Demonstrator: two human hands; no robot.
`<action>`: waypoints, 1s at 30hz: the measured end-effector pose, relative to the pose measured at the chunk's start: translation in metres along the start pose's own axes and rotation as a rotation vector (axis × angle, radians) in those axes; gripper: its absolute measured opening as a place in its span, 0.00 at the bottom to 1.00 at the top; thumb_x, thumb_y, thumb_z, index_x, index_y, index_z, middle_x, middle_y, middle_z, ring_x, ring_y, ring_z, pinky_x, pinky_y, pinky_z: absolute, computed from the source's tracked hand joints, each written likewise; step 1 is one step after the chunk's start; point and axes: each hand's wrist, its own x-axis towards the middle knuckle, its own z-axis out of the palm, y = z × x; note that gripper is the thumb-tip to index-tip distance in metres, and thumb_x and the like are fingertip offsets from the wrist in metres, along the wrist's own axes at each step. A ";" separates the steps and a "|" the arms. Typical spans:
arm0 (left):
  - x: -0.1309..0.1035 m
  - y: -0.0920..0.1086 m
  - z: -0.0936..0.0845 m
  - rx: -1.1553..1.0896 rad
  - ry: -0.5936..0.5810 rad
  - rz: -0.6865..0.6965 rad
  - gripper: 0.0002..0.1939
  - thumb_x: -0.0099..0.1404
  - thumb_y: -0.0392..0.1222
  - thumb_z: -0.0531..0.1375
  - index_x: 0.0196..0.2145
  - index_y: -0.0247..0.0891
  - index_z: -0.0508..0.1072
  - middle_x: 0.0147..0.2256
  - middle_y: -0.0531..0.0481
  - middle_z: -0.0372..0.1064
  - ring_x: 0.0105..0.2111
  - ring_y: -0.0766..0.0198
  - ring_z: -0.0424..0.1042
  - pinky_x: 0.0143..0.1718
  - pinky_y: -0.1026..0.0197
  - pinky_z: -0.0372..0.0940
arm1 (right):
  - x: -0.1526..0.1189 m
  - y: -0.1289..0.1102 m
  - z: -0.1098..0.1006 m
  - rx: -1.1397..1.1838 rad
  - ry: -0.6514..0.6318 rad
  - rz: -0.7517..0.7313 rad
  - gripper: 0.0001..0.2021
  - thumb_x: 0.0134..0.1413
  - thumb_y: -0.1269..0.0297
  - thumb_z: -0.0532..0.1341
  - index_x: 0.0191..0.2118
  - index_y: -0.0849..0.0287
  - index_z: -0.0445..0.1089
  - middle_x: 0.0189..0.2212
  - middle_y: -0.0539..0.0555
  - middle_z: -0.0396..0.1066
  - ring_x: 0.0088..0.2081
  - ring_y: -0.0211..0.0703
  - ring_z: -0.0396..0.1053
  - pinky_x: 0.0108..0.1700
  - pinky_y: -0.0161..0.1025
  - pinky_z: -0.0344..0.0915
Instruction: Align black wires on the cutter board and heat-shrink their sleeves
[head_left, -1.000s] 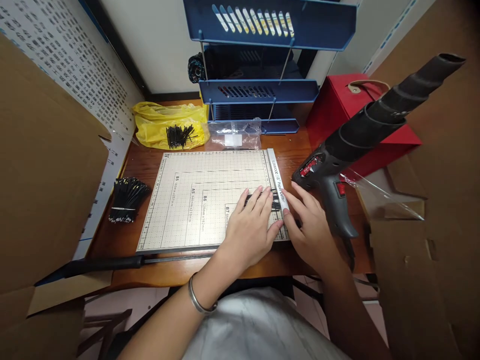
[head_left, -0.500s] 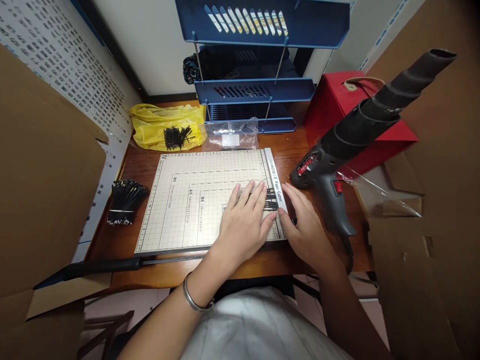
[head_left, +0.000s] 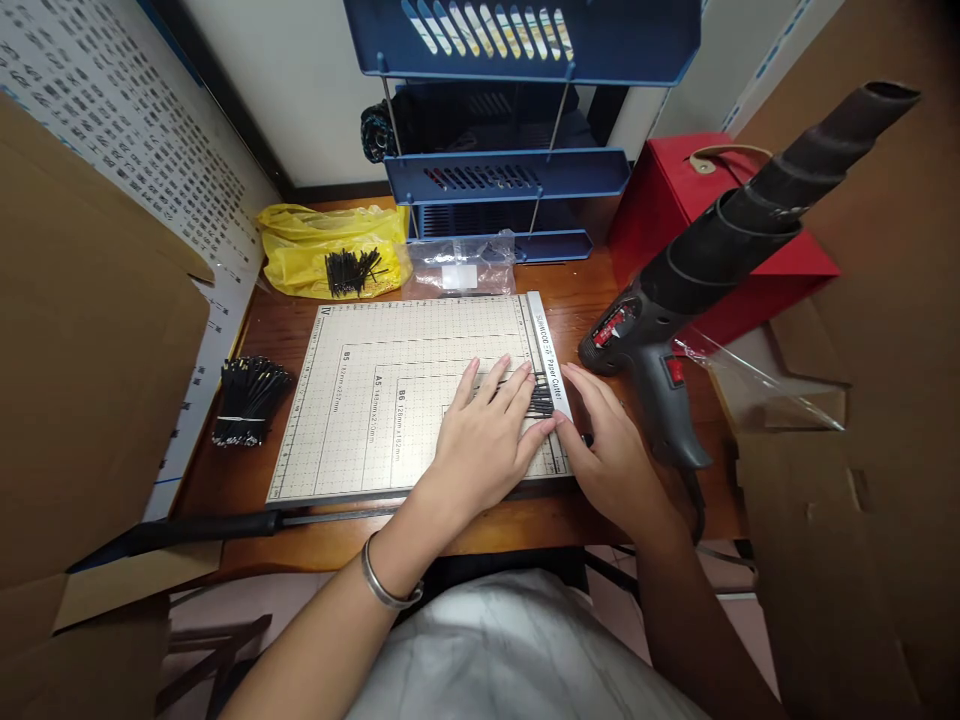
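Observation:
Several short black strips (head_left: 541,396) lie side by side on the right part of a cream gridded paper cutter board (head_left: 360,400), their ends at its white edge rail (head_left: 550,360). My left hand (head_left: 487,430) rests palm down over the strips with its fingers spread, hiding their left part. Along the outer side of the rail is my right hand (head_left: 611,450), its fingers apart and its thumb at the rail beside my left thumb. The cutter's black-handled arm (head_left: 217,527) extends along the front edge of the board.
A black heat gun (head_left: 675,300) stands at the right before a red box (head_left: 675,170). A banded black bundle (head_left: 247,400) lies left. Behind are a yellow bag (head_left: 300,240) with black pieces, a clear bag (head_left: 480,260) and a blue rack (head_left: 510,178).
My left hand has shifted very slightly left over the strips, and more of their right ends shows. My right hand stays beside the rail. The whole view has moved a little.

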 end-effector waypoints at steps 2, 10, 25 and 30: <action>0.003 0.000 0.001 -0.017 -0.017 0.018 0.33 0.81 0.57 0.39 0.70 0.34 0.62 0.70 0.48 0.58 0.73 0.51 0.51 0.75 0.40 0.42 | 0.000 0.000 0.000 0.006 0.001 0.004 0.26 0.68 0.60 0.52 0.69 0.57 0.59 0.68 0.59 0.62 0.69 0.51 0.60 0.72 0.56 0.57; 0.003 0.001 -0.001 -0.025 -0.009 0.003 0.35 0.81 0.58 0.37 0.71 0.31 0.59 0.71 0.47 0.56 0.73 0.52 0.50 0.75 0.40 0.41 | 0.000 -0.001 -0.002 0.001 0.007 0.015 0.26 0.68 0.60 0.52 0.68 0.60 0.60 0.68 0.60 0.62 0.68 0.50 0.60 0.72 0.55 0.57; -0.014 0.004 0.001 -0.026 0.037 0.073 0.30 0.81 0.54 0.42 0.70 0.33 0.62 0.71 0.48 0.56 0.73 0.52 0.51 0.74 0.39 0.43 | 0.000 -0.002 -0.002 0.023 -0.025 0.024 0.26 0.67 0.62 0.52 0.69 0.57 0.59 0.67 0.60 0.63 0.68 0.50 0.61 0.72 0.56 0.57; -0.019 0.005 0.001 -0.011 0.046 0.072 0.29 0.81 0.53 0.43 0.69 0.34 0.62 0.71 0.49 0.56 0.73 0.51 0.51 0.74 0.39 0.44 | -0.002 0.000 0.000 0.031 -0.047 0.021 0.27 0.66 0.62 0.53 0.69 0.57 0.57 0.68 0.59 0.61 0.68 0.50 0.60 0.71 0.54 0.58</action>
